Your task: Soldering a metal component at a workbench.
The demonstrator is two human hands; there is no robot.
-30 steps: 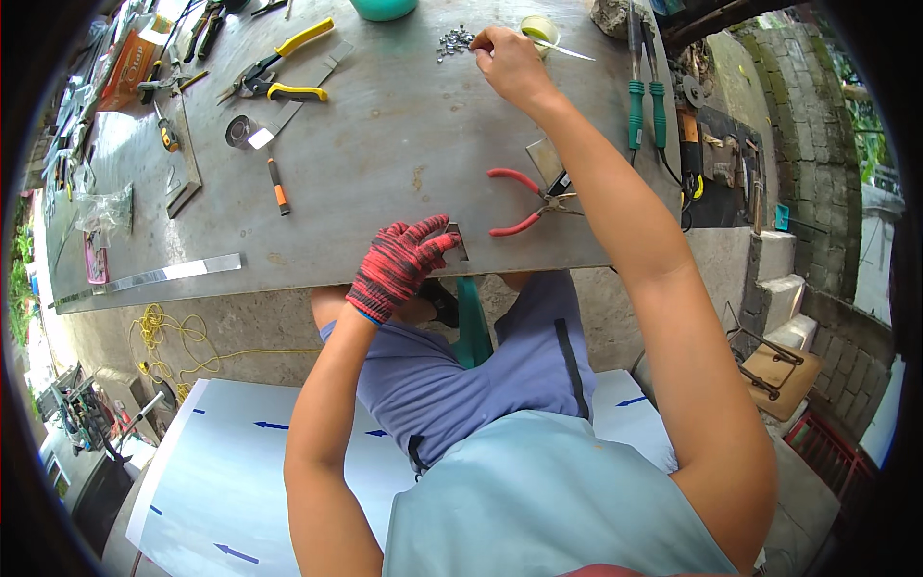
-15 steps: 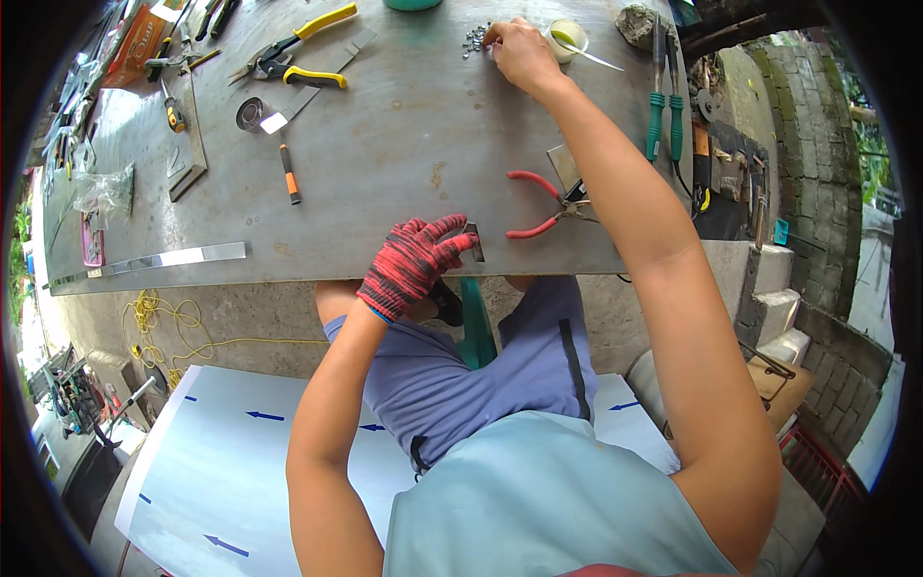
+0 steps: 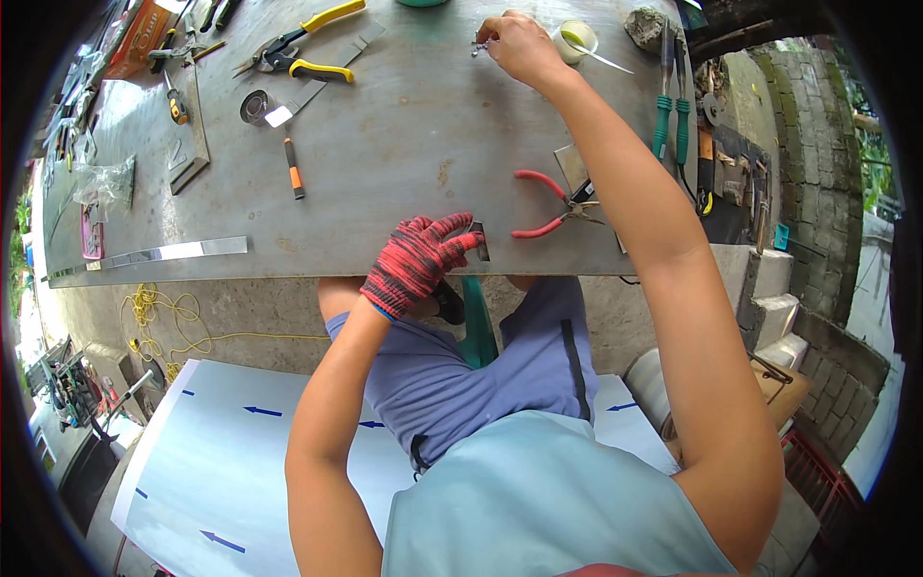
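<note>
My left hand (image 3: 415, 258), in a red and black knit glove, rests at the table's near edge. Its thumb and fingers pinch a small dark metal piece (image 3: 483, 244) that stands on the tabletop. My bare right hand (image 3: 524, 46) reaches to the far side, with its fingers curled down over small shiny metal pieces (image 3: 476, 50). Most of these are hidden under the fingers. Just right of that hand is a white cup (image 3: 575, 40) holding a green-tipped white stick. Red-handled pliers (image 3: 553, 205) lie open between my two hands.
On the grey metal table (image 3: 385, 144) lie yellow-handled snips (image 3: 298, 53), a coiled metal strip (image 3: 257, 108), an orange-handled tool (image 3: 294, 171), a metal square (image 3: 192, 154) and a shiny strip (image 3: 183, 252). Green-handled soldering irons (image 3: 663, 125) and a stone (image 3: 646, 27) are at right.
My right hand has shifted slightly left and curled over the pile of small metal pieces, covering most of it. The left hand keeps its pinch; the whole view has shifted slightly.
</note>
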